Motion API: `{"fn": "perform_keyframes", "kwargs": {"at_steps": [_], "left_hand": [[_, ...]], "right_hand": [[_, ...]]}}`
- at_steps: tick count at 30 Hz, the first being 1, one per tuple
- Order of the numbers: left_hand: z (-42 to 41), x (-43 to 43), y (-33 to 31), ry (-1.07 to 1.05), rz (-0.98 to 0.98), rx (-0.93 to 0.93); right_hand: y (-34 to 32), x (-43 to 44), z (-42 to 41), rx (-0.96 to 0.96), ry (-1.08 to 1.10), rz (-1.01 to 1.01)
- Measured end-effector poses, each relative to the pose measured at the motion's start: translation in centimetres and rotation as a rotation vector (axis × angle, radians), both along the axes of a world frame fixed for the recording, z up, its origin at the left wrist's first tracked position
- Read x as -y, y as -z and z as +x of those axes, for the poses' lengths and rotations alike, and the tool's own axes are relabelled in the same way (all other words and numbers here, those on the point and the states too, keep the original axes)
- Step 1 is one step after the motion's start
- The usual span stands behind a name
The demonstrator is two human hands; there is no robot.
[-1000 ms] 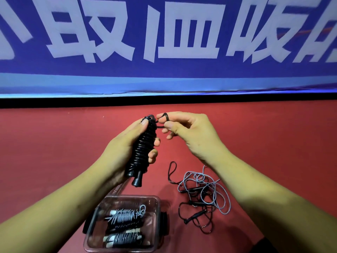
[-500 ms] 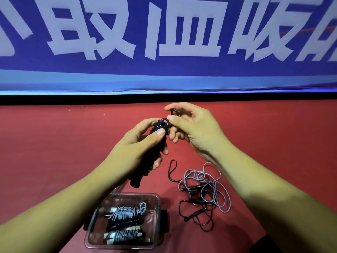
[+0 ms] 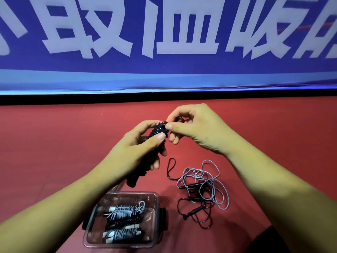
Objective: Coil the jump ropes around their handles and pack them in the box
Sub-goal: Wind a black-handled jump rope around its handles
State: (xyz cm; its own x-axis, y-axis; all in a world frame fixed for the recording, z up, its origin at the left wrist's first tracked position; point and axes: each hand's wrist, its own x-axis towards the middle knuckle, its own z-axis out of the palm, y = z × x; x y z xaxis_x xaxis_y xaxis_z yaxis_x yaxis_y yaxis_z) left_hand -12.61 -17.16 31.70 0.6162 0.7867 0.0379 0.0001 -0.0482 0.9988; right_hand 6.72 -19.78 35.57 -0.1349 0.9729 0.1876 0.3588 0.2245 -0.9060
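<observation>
My left hand [image 3: 135,154] grips a black jump rope [image 3: 156,132] coiled tightly around its handles, held tilted above the red table [image 3: 54,147]. At the bundle's upper end my right hand [image 3: 197,128] pinches the black rope's loose end. Below, near the front edge, a clear plastic box [image 3: 125,198] holds coiled grey and black rope bundles [image 3: 125,211]. To the box's right lies a loose tangle of grey and black ropes [image 3: 202,190] with thin black handles.
A blue banner [image 3: 164,42] with large white characters hangs along the table's far edge. A black latch [image 3: 163,219] sticks out from the box's right side. A dark patch [image 3: 269,241] shows at the bottom right.
The coiled black bundle has tilted and dropped slightly in my left hand. My right hand moved in closer to its upper end, still pinching the rope's end.
</observation>
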Motion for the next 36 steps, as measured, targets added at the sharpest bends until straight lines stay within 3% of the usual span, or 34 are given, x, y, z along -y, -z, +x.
{"fn": "perform_keyframes", "kwargs": {"at_steps": [11,17,21,26,31,33,36], "left_hand": [[0.7,0.0,0.2,0.021,-0.021,0.030],[0.8,0.1,0.4,-0.018,0.011,0.042],[0.7,0.1,0.3,-0.074,0.120,0.028],[0.4,0.2,0.5,-0.119,0.210,-0.035],[0.2,0.0,0.3,-0.189,0.463,-0.235],[0.0,-0.1,0.3,-0.191,0.450,-0.267],[-0.8,-0.6,0.2,-0.090,0.267,-0.267]], "right_hand": [[0.6,-0.2,-0.6,0.303,0.175,0.308],[1.3,-0.3,-1.6,0.274,0.289,0.396],[1.7,-0.2,-2.6,0.175,0.404,0.359],[2.2,-0.1,-3.6,-0.020,0.466,0.176],[2.7,-0.6,-4.5,-0.234,0.552,0.060],[2.9,-0.8,-4.2,-0.294,0.485,-0.017],[2.8,-0.6,-2.9,-0.099,0.273,-0.036]]}}
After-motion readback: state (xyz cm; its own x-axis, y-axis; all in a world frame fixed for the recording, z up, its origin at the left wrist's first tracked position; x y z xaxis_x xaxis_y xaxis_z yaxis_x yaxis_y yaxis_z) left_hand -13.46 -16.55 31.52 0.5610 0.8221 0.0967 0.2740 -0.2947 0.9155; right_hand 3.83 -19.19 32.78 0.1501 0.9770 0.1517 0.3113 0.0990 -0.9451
